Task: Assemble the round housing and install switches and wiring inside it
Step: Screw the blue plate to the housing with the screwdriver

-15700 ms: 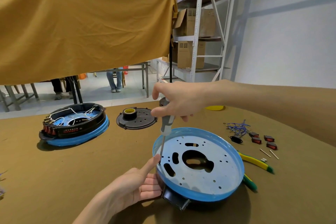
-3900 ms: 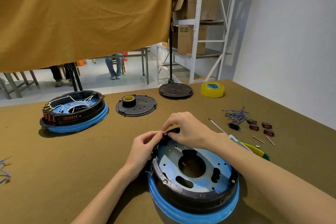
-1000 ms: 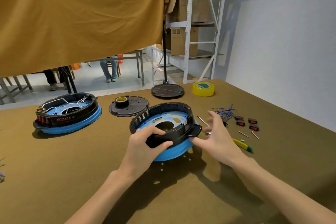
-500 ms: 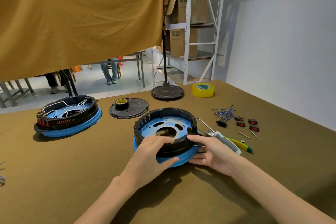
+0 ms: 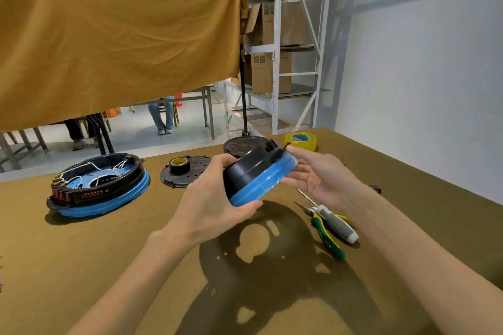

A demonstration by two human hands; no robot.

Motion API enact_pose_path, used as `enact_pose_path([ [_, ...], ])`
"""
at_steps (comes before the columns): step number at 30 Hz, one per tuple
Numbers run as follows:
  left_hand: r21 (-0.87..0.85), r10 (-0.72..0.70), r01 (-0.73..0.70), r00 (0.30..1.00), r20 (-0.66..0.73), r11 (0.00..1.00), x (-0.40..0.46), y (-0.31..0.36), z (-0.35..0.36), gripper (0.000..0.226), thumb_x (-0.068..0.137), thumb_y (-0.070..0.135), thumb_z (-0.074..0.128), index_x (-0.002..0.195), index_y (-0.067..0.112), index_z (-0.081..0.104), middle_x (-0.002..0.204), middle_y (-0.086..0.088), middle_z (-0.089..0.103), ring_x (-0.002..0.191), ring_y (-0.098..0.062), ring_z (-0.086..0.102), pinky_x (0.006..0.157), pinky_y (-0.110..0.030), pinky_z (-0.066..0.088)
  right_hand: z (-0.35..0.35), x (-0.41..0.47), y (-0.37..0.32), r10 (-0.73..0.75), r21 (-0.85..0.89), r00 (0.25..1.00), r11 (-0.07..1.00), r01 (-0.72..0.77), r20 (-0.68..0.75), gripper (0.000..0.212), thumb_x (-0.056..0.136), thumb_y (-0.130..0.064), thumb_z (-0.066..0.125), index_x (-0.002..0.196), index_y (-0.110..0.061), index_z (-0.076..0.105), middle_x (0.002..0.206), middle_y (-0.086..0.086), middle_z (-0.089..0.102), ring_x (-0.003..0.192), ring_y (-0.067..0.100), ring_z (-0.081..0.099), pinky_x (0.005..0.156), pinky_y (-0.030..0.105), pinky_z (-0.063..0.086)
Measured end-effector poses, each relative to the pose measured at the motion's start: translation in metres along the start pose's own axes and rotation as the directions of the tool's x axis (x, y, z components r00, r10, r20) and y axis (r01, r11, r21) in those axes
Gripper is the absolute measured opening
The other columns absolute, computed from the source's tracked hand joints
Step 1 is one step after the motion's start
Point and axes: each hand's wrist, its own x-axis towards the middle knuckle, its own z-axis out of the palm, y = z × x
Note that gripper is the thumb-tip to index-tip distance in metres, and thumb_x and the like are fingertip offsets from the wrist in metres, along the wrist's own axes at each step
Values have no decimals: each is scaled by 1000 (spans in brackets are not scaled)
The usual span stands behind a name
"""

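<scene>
Brown table (image 5: 81,266) beneath left hand (image 5: 215,207) gripping tilted housing (image 5: 255,174); right hand (image 5: 324,179) seemingly flat against it.

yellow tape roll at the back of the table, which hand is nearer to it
Right. The right hand has its fingertips just in front of the yellow tape roll; the left hand is farther left, holding the housing.
</scene>
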Motion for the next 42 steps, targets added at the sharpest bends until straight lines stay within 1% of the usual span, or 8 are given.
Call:
enact_pose_path([
  [9,-454,-496,348,828,-262,821,15,6,-12,72,60,62,86,113,20,64,97,13,72,87,4,70,63,-9,54,13,7,-12,-134,-267,990,953,139,39,29,96,-7,68,124,-9,59,106,21,73,88,33,78,65,34,64],
  [16,-767,-814,630,506,287,122,0,-32,-24,67,77,60,78,117,8,67,106,-14,78,83,-28,73,69,-38,59,-50,27,17,-444,-853,891,496,159,-92,11,91,-10,68,97,-18,71,88,2,74,82,18,70,75,33,57],
  [22,-753,-742,637,424,519,-163,-26,-50,12,55,76,56,79,97,7,63,58,-4,67,43,-15,61,37,-22,49,-119,39,39,-424,-983,887,89,-159,-182,19,93,-12,55,99,-15,73,103,7,73,92,26,65,79,39,56],
  [25,-725,-711,631,373,596,-277,-35,-66,25,67,78,54,81,121,5,65,86,-8,61,70,-19,55,66,-26,54,-145,37,37,-375,-935,873,-40,-352,-312,11,92,-16,52,91,-14,62,102,10,66,90,31,63,77,38,54],
  [27,-694,-681,655,363,636,-299,-37,-71,30,73,75,54,83,123,3,63,76,-6,52,60,-15,48,59,-25,56,-155,35,39,-284,-904,886,-120,-411,-366,6,93,-20,55,89,-16,55,100,7,60,86,28,61,69,34,49],
  [32,-633,-611,722,375,697,-278,-38,-82,34,85,71,52,85,131,-1,58,66,-2,37,39,-11,38,37,-21,47,-160,41,39,-252,-917,894,-53,-395,-371,8,92,-10,62,85,-13,59,88,7,61,78,26,62,61,32,47],
  [38,-613,-599,755,385,702,-233,-39,-85,36,86,64,54,85,127,1,60,95,-14,66,86,-24,63,62,-35,65,-164,40,35,-200,-957,939,-15,-288,-280,26,97,-9,62,72,-9,60,79,9,66,77,27,65,65,33,48],
  [42,-625,-588,740,398,704,-248,-40,-83,33,83,63,49,86,125,0,61,88,-19,77,75,-30,77,56,-36,62,-137,37,28,-407,-951,897,305,-45,-173,17,99,-14,64,83,-11,69,81,6,72,75,21,66,74,33,52],
])
